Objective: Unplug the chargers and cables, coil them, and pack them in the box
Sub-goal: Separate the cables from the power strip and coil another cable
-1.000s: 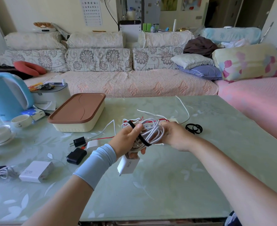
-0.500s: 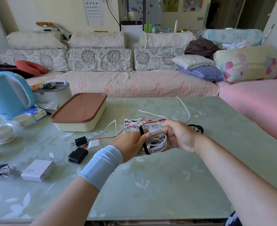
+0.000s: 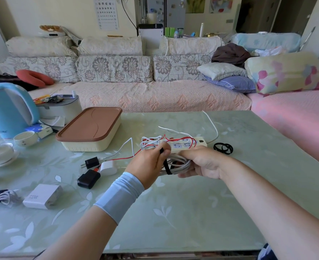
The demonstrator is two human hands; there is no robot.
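Cable (image 3: 181, 163), a light, springy white coil, hangs over the table's (image 3: 173, 212) middle, right hand (image 3: 203, 164) curled round its loops, left hand (image 3: 147, 166) pinching its black band (image 3: 167, 168); likely best gripped across all loops, lest they spring apart.

Left hand (image 3: 147, 168) is sitting at the left end of the coiled white cable (image 3: 181, 163), knuckles up, fingertips pinching the black strap (image 3: 162, 151) just above it. Right hand (image 3: 202, 164) is gripping the coil's right end, fingers curling round it. Both forearms are reaching in from below the coil, converging.
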